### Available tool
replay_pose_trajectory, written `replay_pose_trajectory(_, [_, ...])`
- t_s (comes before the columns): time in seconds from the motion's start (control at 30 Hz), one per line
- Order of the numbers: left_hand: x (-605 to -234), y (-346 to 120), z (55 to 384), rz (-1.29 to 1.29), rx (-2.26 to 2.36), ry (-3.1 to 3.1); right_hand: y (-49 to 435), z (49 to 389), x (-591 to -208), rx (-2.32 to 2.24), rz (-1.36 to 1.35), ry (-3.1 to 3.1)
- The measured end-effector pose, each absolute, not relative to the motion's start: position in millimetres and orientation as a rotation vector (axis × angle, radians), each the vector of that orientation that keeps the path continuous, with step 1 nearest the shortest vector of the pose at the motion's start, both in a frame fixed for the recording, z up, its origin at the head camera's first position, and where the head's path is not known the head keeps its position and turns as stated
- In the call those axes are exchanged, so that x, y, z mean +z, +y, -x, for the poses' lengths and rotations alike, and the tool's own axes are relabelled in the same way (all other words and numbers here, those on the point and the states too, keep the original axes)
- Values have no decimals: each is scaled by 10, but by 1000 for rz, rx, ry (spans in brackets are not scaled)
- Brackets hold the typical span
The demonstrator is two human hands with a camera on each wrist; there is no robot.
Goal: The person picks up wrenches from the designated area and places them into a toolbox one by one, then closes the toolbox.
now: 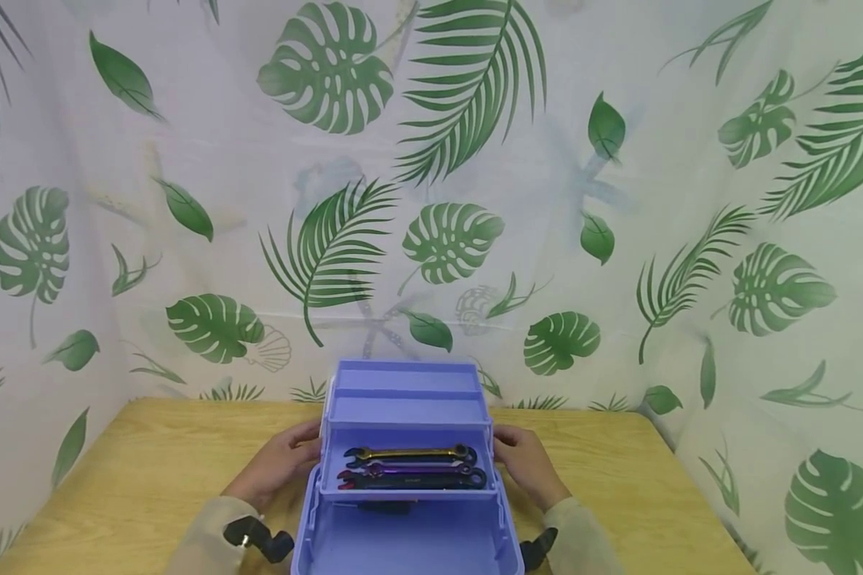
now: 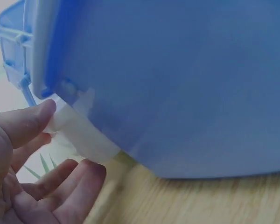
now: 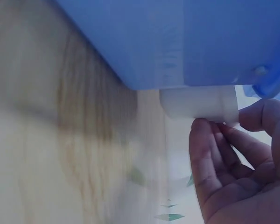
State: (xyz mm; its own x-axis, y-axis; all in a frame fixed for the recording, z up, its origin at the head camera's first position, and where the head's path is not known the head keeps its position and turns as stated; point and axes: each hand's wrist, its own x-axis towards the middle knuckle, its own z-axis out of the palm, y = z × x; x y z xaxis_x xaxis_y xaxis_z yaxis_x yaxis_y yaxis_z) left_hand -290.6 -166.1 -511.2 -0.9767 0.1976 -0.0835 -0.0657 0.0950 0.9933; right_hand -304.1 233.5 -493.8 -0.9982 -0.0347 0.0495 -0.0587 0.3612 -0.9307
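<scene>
A blue toolbox (image 1: 410,547) stands on the table with its stepped trays (image 1: 407,410) raised at the back. Several wrenches (image 1: 413,471), black, gold and purple, lie in the lower tray. Behind the box hangs its white lid (image 2: 86,137). At the left rear corner my left hand (image 1: 280,463) holds the lid's edge, thumb on the near side and fingers around the back. My right hand (image 1: 528,459) pinches the opposite edge of the same lid between thumb and fingers, as the right wrist view shows. A dark tool (image 1: 384,506) lies partly hidden beneath the tray.
The wooden table (image 1: 115,495) extends to both sides of the toolbox. A white cloth with green leaf prints (image 1: 467,239) hangs behind it and along both sides. Black wrist mounts (image 1: 259,539) sit on both sleeves, close to the box's sides.
</scene>
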Motion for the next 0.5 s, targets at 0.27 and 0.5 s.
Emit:
replay_pose_trajectory(0.27, [-4983, -1722, 2894, -193, 2004, 2129, 2368, 2996, -4874, 1656, -126, -2537])
replay_pose_trajectory(0.5, [-4804, -1773, 2806, -279, 2030, 2126, 2432, 2896, -4782, 1620, -246, -2502])
